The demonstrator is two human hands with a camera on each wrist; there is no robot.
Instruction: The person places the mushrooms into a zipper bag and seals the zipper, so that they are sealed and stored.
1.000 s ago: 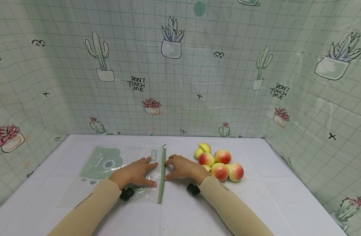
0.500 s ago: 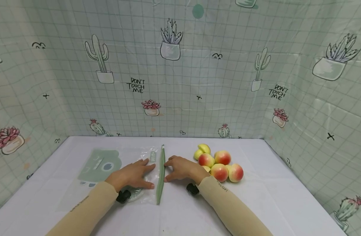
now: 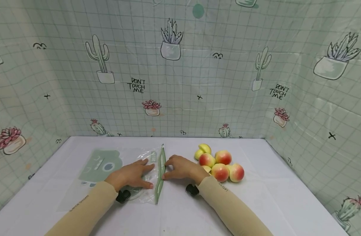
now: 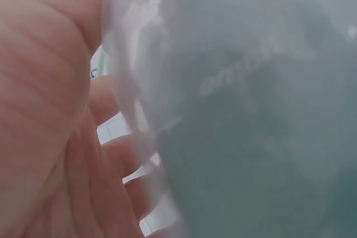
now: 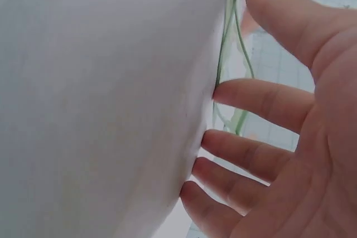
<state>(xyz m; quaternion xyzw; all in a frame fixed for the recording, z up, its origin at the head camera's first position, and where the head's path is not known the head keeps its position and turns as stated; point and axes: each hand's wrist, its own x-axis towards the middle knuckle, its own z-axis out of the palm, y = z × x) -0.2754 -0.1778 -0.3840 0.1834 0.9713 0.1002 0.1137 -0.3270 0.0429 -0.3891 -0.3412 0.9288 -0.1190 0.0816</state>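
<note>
A clear zip bag with a green printed figure lies flat on the white table. Its green zip edge faces right, and the two strips stand slightly apart, so the mouth gapes. My left hand rests on the bag with fingers spread, just left of the zip. In the left wrist view, raised plastic covers part of the fingers. My right hand is at the zip from the other side, thumb and index at the strips. The right wrist view has its fingertips down on the table, index against the green strip.
Several red and yellow peaches are grouped right of my right hand, close to the wrist. Yellow fruit sits at the back of the group. A patterned cloth wall encloses the table behind and at the sides.
The bag's green zip edge has shifted slightly left and parted into two strips. My left hand has slid a little left; the right hand has barely moved.
</note>
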